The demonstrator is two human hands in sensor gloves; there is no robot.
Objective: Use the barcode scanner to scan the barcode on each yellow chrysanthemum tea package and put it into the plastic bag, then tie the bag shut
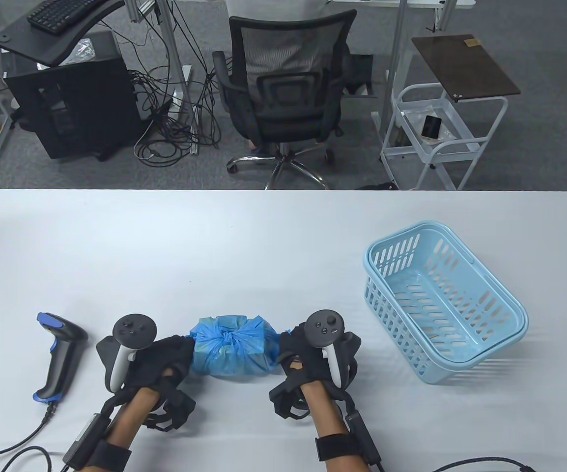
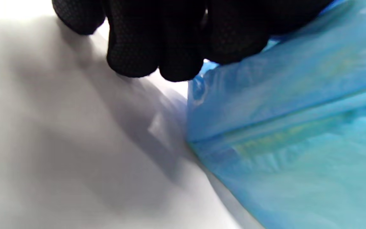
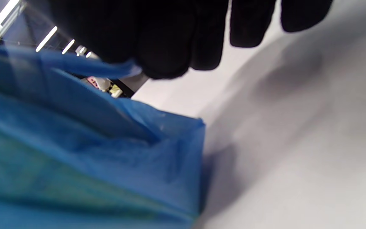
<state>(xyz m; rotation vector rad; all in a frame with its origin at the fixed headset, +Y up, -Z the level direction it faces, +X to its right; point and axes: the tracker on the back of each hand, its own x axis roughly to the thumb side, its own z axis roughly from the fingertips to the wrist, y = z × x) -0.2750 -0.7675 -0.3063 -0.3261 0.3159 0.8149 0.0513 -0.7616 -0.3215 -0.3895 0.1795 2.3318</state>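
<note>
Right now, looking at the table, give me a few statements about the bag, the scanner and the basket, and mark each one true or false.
1. The blue plastic bag has a knot on top. True.
2. The barcode scanner lies inside the basket. False: it lies on the table, beside the left hand.
3. The light blue basket holds tea packages. False: nothing shows inside it.
4. The bag sits between the two hands. True: the right hand is at its other end.
5. The right hand pinches a strip of the bag. True, in the right wrist view.
</note>
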